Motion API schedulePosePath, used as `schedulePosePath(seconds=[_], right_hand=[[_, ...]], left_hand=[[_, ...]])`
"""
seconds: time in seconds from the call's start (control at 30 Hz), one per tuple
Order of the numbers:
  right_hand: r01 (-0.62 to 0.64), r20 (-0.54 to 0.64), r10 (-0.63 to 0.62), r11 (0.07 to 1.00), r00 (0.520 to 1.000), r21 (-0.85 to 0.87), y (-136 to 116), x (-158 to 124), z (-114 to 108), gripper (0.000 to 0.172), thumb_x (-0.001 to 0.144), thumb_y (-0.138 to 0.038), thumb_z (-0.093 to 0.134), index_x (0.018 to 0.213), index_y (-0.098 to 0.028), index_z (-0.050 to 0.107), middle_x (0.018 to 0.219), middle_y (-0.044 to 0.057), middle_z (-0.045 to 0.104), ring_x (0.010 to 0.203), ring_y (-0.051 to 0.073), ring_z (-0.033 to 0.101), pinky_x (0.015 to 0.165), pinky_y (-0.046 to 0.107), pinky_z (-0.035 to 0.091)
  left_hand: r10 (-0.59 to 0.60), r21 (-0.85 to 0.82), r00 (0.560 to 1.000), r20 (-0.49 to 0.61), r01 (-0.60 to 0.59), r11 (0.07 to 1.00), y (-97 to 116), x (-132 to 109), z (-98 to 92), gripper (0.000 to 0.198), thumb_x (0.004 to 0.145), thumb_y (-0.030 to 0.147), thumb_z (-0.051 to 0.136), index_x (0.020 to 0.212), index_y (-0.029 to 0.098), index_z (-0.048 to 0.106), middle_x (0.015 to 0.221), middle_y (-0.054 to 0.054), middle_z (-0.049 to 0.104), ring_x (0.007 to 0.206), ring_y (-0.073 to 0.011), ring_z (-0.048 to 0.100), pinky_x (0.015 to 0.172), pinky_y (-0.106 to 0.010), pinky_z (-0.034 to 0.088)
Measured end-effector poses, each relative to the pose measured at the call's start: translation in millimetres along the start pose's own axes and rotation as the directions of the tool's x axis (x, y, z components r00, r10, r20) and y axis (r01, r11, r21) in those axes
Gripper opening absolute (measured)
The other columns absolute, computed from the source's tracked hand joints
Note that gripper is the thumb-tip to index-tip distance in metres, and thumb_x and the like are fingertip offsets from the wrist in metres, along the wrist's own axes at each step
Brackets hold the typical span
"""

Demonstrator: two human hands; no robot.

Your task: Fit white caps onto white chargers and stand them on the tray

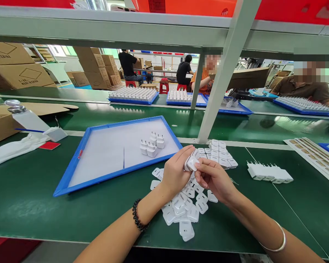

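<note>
My left hand (177,170) is wrapped round a white plug charger (191,160) held above the bench. The fingertips of my right hand (212,175) pinch a white square part at the charger's near face; whether it is a separate cover I cannot tell. Beneath both hands lies a loose heap of white square covers (186,210), partly hidden by them. Just beyond the hands, printed white blocks (222,153) stand in rows. Several chargers (152,146) stand prongs up in a blue-rimmed tray (95,182) to the left.
On the right, a row of chargers (270,173) stands near flat cardboard strips (315,160). A metal post (219,73) rises behind my hands. At left are a pump bottle (27,117) and a white cloth (19,148). Co-workers sit beyond the green conveyor (126,113), beside filled trays (134,95).
</note>
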State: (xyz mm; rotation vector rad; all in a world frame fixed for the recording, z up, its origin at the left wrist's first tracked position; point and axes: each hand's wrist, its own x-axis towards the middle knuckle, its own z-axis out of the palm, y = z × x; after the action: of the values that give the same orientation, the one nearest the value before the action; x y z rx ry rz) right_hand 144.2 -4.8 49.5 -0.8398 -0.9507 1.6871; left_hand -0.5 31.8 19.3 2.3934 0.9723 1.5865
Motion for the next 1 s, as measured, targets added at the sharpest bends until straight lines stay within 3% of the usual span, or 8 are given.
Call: schedulePosePath(seconds=[0.33, 0.53, 0.77, 1.0], right_hand=[[-0.011, -0.007, 0.011, 1.000, 1.000, 0.000, 1.4, 2.0, -1.2, 0.029, 0.075, -0.032, 0.076, 0.060, -0.016, 0.057, 0.051, 0.001, 0.066, 0.035, 0.005, 0.043, 0.038, 0.017, 0.029], [-0.037, -0.009, 0.036, 0.998, 0.999, -0.056, -0.7, 3.0, -4.3, 0.035, 0.073, -0.035, 0.077, 0.055, -0.017, 0.052, 0.048, 0.001, 0.065, 0.033, 0.006, 0.041, 0.037, 0.019, 0.025], [-0.036, -0.018, 0.035, 0.993, 0.999, -0.113, -6.0, 0.1, -4.0, 0.035, 0.071, -0.037, 0.077, 0.053, -0.018, 0.054, 0.044, -0.001, 0.060, 0.034, 0.006, 0.036, 0.039, 0.022, 0.023], [-0.032, -0.054, 0.029, 0.998, 0.998, -0.057, -3.1, -2.7, -1.2, 0.034, 0.072, -0.033, 0.077, 0.052, -0.017, 0.055, 0.044, -0.002, 0.058, 0.035, 0.005, 0.037, 0.040, 0.021, 0.022]], left_hand=[[-0.002, 0.003, 1.000, 0.001, 0.002, 1.000, -1.8, -2.3, 2.7, 0.042, 0.081, 0.004, 0.054, 0.122, 0.015, 0.059, 0.124, -0.014, 0.068, 0.118, -0.0237, 0.064, 0.100, -0.039, 0.056], [0.078, -0.009, 0.996, 0.031, -0.078, 0.997, -3.7, 0.5, 0.0, 0.044, 0.082, 0.005, 0.052, 0.125, 0.014, 0.058, 0.126, -0.015, 0.067, 0.119, -0.0241, 0.064, 0.098, -0.039, 0.057], [0.091, -0.001, 0.995, 0.029, -0.091, 0.996, -2.7, 0.2, -0.8, 0.043, 0.086, 0.009, 0.053, 0.128, 0.015, 0.057, 0.128, -0.015, 0.066, 0.120, -0.0245, 0.063, 0.098, -0.040, 0.057], [0.093, 0.025, 0.995, 0.028, -0.094, 0.995, 0.6, -1.6, 0.1, 0.043, 0.086, 0.007, 0.053, 0.128, 0.013, 0.056, 0.129, -0.016, 0.065, 0.122, -0.0237, 0.062, 0.100, -0.037, 0.056]])
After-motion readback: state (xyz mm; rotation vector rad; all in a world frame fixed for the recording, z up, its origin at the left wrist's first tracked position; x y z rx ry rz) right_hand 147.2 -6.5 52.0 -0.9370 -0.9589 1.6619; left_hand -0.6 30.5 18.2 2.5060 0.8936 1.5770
